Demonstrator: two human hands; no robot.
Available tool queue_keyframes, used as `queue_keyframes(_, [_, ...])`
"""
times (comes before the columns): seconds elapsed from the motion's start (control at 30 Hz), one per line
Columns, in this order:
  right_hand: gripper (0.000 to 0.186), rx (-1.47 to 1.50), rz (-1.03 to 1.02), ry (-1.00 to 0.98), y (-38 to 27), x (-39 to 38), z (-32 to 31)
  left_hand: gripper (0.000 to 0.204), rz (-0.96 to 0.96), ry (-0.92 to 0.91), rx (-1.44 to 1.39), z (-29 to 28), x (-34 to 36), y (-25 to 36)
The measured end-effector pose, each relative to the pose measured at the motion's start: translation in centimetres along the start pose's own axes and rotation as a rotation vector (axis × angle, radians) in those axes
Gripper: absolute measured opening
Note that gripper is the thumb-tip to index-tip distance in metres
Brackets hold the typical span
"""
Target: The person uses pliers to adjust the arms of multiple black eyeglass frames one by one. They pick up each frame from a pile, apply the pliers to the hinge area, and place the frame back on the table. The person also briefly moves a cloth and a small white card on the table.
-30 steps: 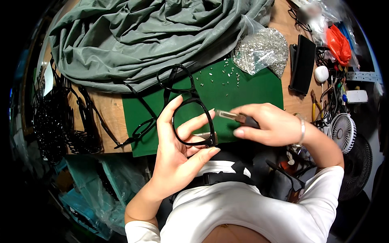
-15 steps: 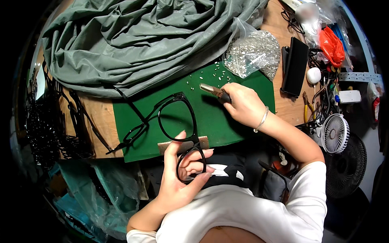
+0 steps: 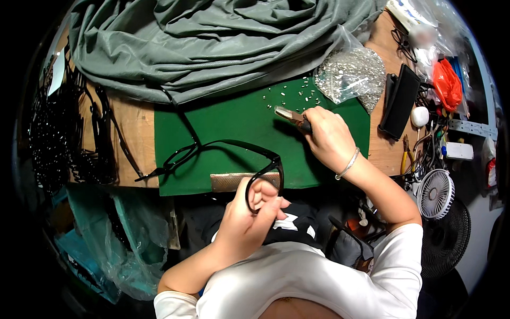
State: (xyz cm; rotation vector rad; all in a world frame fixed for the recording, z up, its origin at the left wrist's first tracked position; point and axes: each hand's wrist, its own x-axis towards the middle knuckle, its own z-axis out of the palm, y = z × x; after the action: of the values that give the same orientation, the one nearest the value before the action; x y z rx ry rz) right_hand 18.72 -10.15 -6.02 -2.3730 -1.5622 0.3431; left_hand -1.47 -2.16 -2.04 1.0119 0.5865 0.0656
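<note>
My left hand (image 3: 241,226) is closed on a black eyeglass frame (image 3: 279,166), its fingers around one rim. The frame is tilted, with a temple stretching left above the green mat (image 3: 228,119). Farther right, my right hand (image 3: 330,133) grips a pair of pliers (image 3: 289,114), whose metal jaws point left over the mat. Another black eyeglass frame (image 3: 183,154) lies at the mat's left side, partly overlapped in view by the held frame's temple. Beneath the held frame, a brownish block (image 3: 226,182) sits at the mat's front edge.
Small silvery pieces (image 3: 305,97) are scattered near a clear bag (image 3: 350,74) full of them. Grey-green cloth (image 3: 223,48) heaps across the back. Many black frames (image 3: 56,133) pile up at left. A black case (image 3: 399,103), yellow-handled pliers (image 3: 406,154) and a white fan (image 3: 435,193) stand right.
My left hand has turned the eyeglass frame, so its front now shows more edge-on and its temple points left. My right hand still holds the pliers. The whole view has shifted slightly.
</note>
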Motion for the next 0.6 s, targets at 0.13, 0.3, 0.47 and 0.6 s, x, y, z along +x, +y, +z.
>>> queue_keyframes(0.13, [0.02, 0.166, 0.085, -0.081, -0.3, -0.1, -0.6, 0.037, 0.091, -0.021, -0.015, -0.1, 0.0, 0.0])
queue_keyframes(0.3, [0.018, 0.883, 0.22, -0.055, -5.2, -1.9, -3.9, 0.048, 0.182, 0.073, -0.003, 1.4, 0.6, -0.1])
queue_keyframes(0.47, [0.016, 1.267, 0.401, -0.031, -6.8, -2.0, -3.4, 0.054, 0.277, 0.063, 0.141, 2.1, 1.2, -0.6])
queue_keyframes(0.6, [0.018, 1.594, 0.569, -0.179, -6.2, -1.6, -3.0, 0.054, 0.153, 0.031, 0.108, 1.8, 1.1, -0.1])
